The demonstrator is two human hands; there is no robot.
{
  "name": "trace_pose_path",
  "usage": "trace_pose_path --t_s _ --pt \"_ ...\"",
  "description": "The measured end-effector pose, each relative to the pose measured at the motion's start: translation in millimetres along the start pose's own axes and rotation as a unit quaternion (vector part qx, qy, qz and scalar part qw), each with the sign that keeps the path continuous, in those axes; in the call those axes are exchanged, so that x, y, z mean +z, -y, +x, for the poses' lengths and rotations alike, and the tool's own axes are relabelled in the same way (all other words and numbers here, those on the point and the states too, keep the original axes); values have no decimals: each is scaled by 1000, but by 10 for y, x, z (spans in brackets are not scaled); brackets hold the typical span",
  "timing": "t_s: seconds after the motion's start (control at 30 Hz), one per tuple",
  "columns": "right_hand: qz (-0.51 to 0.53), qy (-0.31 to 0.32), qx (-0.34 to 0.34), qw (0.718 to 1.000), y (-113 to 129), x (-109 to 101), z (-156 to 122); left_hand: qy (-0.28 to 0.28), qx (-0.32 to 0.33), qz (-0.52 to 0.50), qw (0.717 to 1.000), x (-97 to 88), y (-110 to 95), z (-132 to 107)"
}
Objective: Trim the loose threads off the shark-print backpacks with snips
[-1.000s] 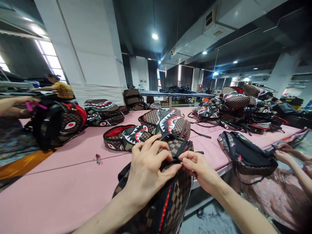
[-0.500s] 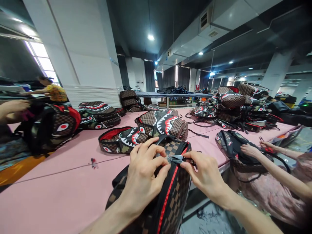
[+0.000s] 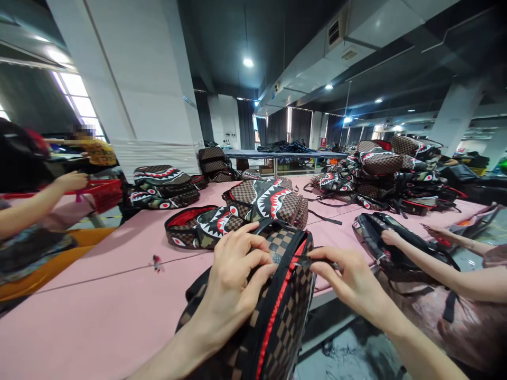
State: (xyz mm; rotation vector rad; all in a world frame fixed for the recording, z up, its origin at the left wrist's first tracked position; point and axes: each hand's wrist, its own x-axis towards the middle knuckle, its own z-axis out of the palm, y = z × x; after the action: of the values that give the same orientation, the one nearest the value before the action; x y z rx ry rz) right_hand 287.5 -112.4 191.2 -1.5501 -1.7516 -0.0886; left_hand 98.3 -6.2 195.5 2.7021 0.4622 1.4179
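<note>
Lower centre of the frame: a brown checkered backpack (image 3: 288, 316) at the edge of a pink tabletop (image 3: 87, 322). The left hand (image 3: 240, 277), fingers curled, grips its top; the right hand (image 3: 350, 274) pinches a small dark tool (image 3: 303, 260) at its red trim.

A pink table (image 3: 119, 306) is stretching far right. Shark-mouth bags (image 3: 273, 203) are lying across its middle, a small dark-and-red object (image 3: 157, 263) is sitting to their left, a bag stack (image 3: 168, 190) is resting far left and a larger heap (image 3: 380, 174) far right

White pillar (image 3: 130, 79); red crate (image 3: 106, 194); dark heap (image 3: 285, 147), perhaps fabric.
</note>
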Motion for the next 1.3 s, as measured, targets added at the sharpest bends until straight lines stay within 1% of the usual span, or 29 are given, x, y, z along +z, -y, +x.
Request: trace_pose_path --t_s 0.07,0.23,0.37,0.53,0.67,0.77,0.87,0.97,1.03,1.1,1.13,1.17,1.3 --pt "-20 5 -25 999 54 18 -18 1 0 -7 1000 -3 26 9" --pt "-86 -8 -82 993 108 164 23 6 -8 -13 1000 -16 49 13" --pt "-102 -12 -121 987 87 152 39 4 -3 -18 1000 -20 45 -7" --pt "-62 -1 -101 993 78 79 5 2 -12 -25 1000 -23 58 -11" --pt "-100 -12 -126 987 119 131 14 4 -13 -28 1000 -34 56 -6" --pt "-112 -8 -133 985 117 153 31 7 -5 -26 1000 -37 66 -7" --pt "-82 -1 -114 990 63 133 31 31 37 -8 999 -42 133 -13" --pt "-62 -1 -87 994 -3 120 17 52 79 48 994 -82 249 -15" --pt "-55 3 -78 995 -32 129 11 86 96 71 989 -133 323 -14" --pt "-43 10 -74 996 -51 147 12 124 111 71 984 -187 375 -11" --pt "-36 12 -70 997 -58 156 15 133 114 70 982 -207 392 -10" --pt "-31 13 -67 997 -65 162 19 133 114 69 982 -222 404 -8" --pt "-26 2 -60 998 -79 168 35 105 113 73 985 -222 402 1"
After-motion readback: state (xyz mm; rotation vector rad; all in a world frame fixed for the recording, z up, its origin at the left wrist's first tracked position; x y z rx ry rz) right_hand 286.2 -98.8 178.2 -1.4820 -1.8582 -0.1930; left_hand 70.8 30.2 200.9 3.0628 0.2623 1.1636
